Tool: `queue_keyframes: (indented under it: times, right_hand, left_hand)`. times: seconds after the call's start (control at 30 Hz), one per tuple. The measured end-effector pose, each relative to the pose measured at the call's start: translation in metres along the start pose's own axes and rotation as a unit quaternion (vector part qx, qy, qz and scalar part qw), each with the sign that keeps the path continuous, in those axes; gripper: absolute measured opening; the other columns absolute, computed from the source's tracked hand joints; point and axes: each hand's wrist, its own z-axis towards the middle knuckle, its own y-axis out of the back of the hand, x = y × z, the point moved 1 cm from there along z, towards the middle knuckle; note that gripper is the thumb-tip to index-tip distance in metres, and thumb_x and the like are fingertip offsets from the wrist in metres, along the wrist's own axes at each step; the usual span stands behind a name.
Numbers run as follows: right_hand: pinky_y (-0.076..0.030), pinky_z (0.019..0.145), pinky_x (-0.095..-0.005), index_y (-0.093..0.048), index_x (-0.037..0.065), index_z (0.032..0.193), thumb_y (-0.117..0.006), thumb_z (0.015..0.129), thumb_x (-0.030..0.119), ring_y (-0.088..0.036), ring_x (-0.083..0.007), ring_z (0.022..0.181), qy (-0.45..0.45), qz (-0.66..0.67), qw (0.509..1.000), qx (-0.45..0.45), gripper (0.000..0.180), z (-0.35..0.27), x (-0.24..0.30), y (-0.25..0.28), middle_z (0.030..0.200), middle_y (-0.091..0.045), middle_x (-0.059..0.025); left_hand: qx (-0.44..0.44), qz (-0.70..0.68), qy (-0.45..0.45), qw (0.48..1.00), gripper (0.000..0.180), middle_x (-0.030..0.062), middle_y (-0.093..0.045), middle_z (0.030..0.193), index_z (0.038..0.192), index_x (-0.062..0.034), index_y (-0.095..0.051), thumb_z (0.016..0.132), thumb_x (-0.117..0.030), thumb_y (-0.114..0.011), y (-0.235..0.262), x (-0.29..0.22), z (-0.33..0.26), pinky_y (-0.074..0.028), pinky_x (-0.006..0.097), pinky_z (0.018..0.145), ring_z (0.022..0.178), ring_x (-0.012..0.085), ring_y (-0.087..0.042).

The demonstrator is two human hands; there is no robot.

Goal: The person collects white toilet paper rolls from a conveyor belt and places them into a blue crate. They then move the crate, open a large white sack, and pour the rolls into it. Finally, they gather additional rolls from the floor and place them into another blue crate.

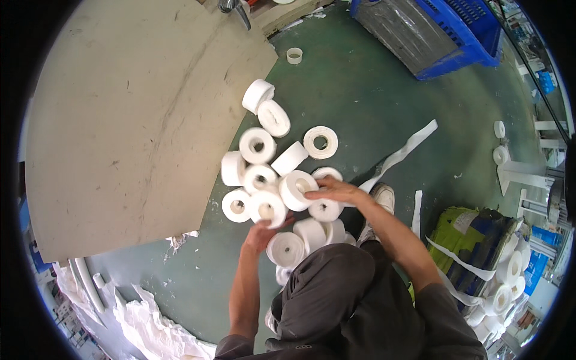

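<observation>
Several white rolls of fabric tape lie in a loose pile on the green floor in front of my knees. My right hand [335,190] grips a white roll [293,195] from its right side, with the thumb at its core hole. Against the lower edge of another white roll [269,217] my left hand [260,236] is curled, its fingertips partly hidden beneath it. A flat-lying roll [311,147] and a tilted roll [290,158] are just beyond my hands. More rolls [282,251] sit close to my knee, partly covered by my leg.
A large beige board [132,120] fills the left side, beside the pile. A blue crate [438,71] stands at the far right. Loose white strips [399,157] trail across the floor. At the lower right is a green bag [447,231] near more white rolls [499,299]. Crumpled white sheeting [156,327] lies lower left.
</observation>
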Motion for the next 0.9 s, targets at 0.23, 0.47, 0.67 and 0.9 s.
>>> queue_keyframes:
  times: [0.23, 0.47, 0.67, 0.9]
  right_hand:
    - [-0.032, 0.108, -0.0454, -0.027, 0.018, 0.151, -0.053, 0.078, 0.077, -0.037, -0.0361, 0.133, 0.04, 0.076, 0.996, -0.039, 0.097, 0.002, -0.029, -0.055, 0.144, -0.035, -0.0183]
    - [-0.047, 0.097, -0.0406, -0.034, 0.015, 0.143, -0.047, 0.085, 0.074, -0.052, -0.0229, 0.121, 0.014, 0.462, 0.886, -0.036, 0.083, 0.003, 0.009, -0.06, 0.137, -0.047, -0.0094]
    - [-0.045, 0.102, -0.0428, -0.039, 0.02, 0.144, -0.052, 0.086, 0.069, -0.05, -0.0229, 0.125, 0.115, 0.536, 0.835, -0.044, 0.077, -0.011, -0.01, -0.055, 0.139, -0.049, -0.0042]
    - [-0.057, 0.084, -0.043, -0.014, 0.016, 0.153, -0.058, 0.085, 0.062, -0.04, -0.0311, 0.132, 0.274, 0.479, 0.78, -0.296, 0.093, -0.235, 0.074, -0.021, 0.151, -0.027, -0.0128]
  left_hand:
    - [0.009, 0.016, -0.076, 0.997, 0.066, 0.0112, -0.055, 0.125, 0.132, -0.0081, -0.047, 0.075, -0.032, -0.069, -0.034, -0.029, 0.046, -0.037, 0.057, 0.102, 0.121, 0.0323, -0.049]
    - [0.01, 0.013, -0.086, 0.996, 0.058, 0.0086, -0.056, 0.127, 0.132, -0.0055, -0.047, 0.079, -0.02, -0.067, -0.021, -0.032, 0.041, -0.038, 0.049, 0.103, 0.12, 0.0267, -0.05]
    - [-0.025, 0.026, -0.128, 0.991, 0.026, 0.0043, -0.063, 0.105, 0.107, -0.0065, -0.061, 0.081, -0.012, -0.064, -0.047, -0.019, 0.039, -0.044, 0.04, 0.097, 0.102, 0.0205, -0.057]
    - [0.096, 0.179, -0.196, 0.959, 0.07, 0.018, -0.052, 0.132, 0.139, 0.0042, -0.037, 0.082, -0.029, -0.059, -0.24, -0.051, 0.002, -0.041, 0.046, 0.104, 0.12, 0.0331, -0.052]
